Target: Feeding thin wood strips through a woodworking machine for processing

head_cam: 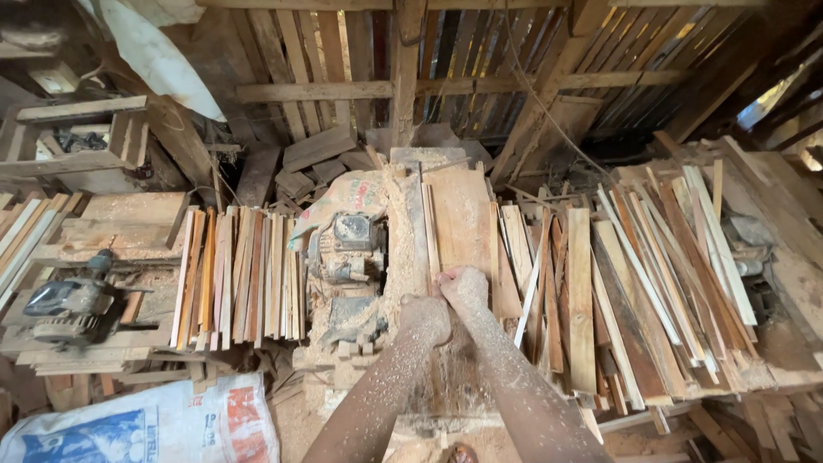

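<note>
Sawdust-coated left hand (426, 319) and right hand (463, 285) sit side by side at frame centre, pressed onto the near end of a pale wood board (459, 214) lying flat on the saw bench (403, 257) and running up-frame; looks like the feed step of a cut. Fingers curl down over the board end, though dust hides whether they clamp it or only push. Next move likely needs steady forward pressure, fingers kept clear of the dust-buried motor (347, 249) just left.

Rough, sawdust-coated wooden board (460, 219)
</note>
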